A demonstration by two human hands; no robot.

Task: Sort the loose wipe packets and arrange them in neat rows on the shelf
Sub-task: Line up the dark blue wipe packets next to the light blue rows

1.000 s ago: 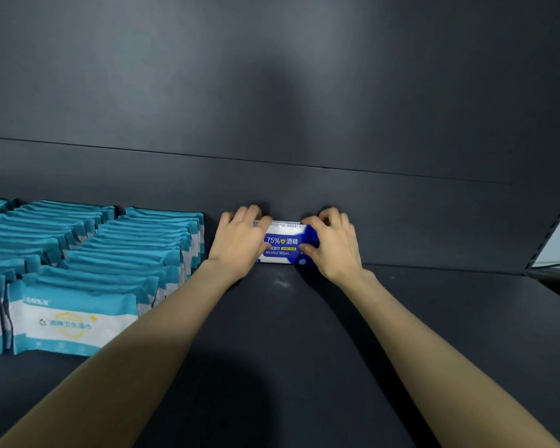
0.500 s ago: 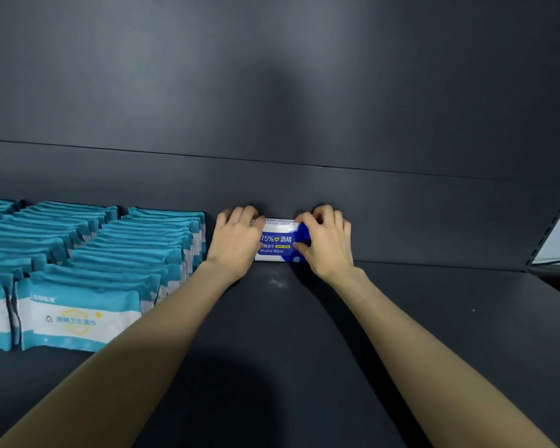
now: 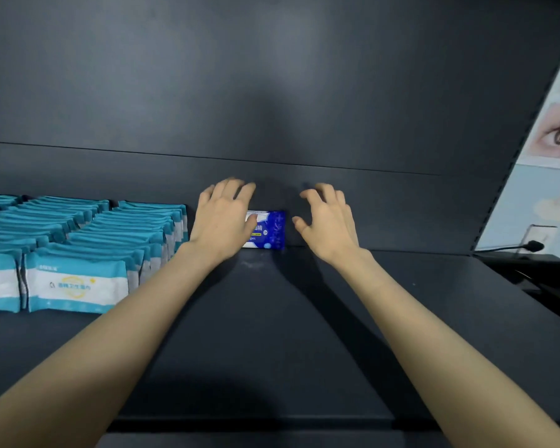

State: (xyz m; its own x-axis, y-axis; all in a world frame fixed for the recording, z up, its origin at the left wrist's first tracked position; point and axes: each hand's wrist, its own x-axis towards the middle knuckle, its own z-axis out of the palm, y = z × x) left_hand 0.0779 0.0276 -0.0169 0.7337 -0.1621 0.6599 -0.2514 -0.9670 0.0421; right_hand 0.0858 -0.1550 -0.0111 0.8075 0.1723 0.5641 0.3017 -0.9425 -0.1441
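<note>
I'm holding my left hand [image 3: 222, 221] and right hand [image 3: 328, 224] spread, gripping nothing, flanking the blue packet [image 3: 272, 229] on the shelf [image 3: 272, 318], aiming to leave it square beside the teal rows [image 3: 110, 240].

your blue packet [image 3: 272, 229] stands at the back edge of the shelf [image 3: 288, 318]. left hand [image 3: 222, 221] covers its left end, right hand [image 3: 328, 223] spread just beside it, teal rows [image 3: 110, 240] along the left.

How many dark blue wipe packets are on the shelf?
1. The dark blue packet stands at the back, right of the teal packets, partly behind the left hand; another could hide there.
</note>
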